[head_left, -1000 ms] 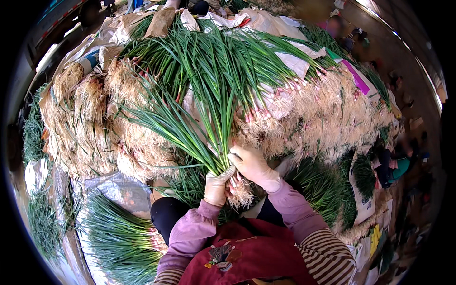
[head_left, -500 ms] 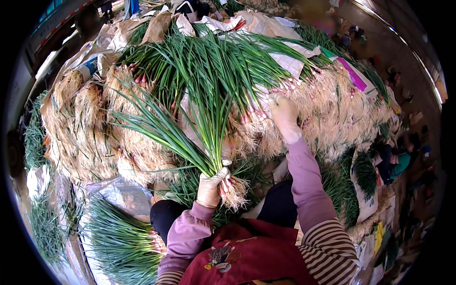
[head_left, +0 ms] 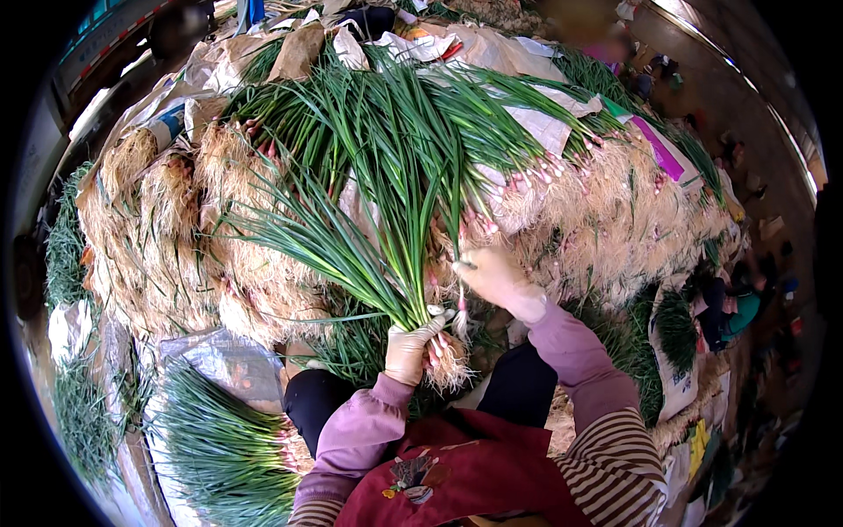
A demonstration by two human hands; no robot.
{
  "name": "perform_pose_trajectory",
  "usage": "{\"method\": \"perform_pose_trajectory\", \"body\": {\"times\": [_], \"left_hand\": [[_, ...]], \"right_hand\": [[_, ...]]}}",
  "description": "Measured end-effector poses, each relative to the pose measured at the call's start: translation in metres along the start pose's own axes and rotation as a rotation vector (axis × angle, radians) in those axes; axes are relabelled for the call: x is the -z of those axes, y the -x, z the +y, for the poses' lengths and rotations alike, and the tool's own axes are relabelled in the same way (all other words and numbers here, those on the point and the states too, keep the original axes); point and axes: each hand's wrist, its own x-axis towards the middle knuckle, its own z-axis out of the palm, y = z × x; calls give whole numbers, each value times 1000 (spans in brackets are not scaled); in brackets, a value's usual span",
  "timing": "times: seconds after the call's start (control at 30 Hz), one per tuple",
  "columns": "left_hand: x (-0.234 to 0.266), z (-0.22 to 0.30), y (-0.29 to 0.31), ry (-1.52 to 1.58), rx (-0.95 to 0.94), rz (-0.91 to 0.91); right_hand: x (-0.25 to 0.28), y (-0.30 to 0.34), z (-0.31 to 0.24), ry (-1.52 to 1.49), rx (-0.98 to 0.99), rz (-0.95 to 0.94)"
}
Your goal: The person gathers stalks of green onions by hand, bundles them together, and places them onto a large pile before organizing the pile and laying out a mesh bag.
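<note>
My left hand, in a pale glove, is wrapped round a bunch of scallions just above their pinkish bulbs. Roots hang below the fist and the green leaves fan up and to the left. Just to the right of that bunch, my right hand, also gloved, pinches a single scallion; its bulb and roots dangle below the fingers. In front of both hands lies a wide heap of scallions, leaves toward the far side and pale roots toward me.
Thick root mats cover the heap's left side. A scallion pile lies on a sheet at lower left, near my knee. Paper sacks and a purple-edged bag rest on the heap. Another person is at the far right.
My right hand has drawn back from the heap toward me and left, now with one scallion in its fingers. My left hand has shifted slightly right with the bunch.
</note>
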Motion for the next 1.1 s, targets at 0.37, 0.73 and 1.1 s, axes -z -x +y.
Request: {"method": "perform_pose_trajectory", "body": {"times": [0.37, 0.73, 1.1], "left_hand": [[3, -2, -6, 56, -51, -5], [-2, -10, -2, 92, -27, -50], [9, 11, 9, 46, -240, -64]], "right_hand": [[-86, 45, -21, -956, -140, 275], [-59, 35, -10, -1274, -350, 196], [8, 37, 24, -312, -296, -189]]}}
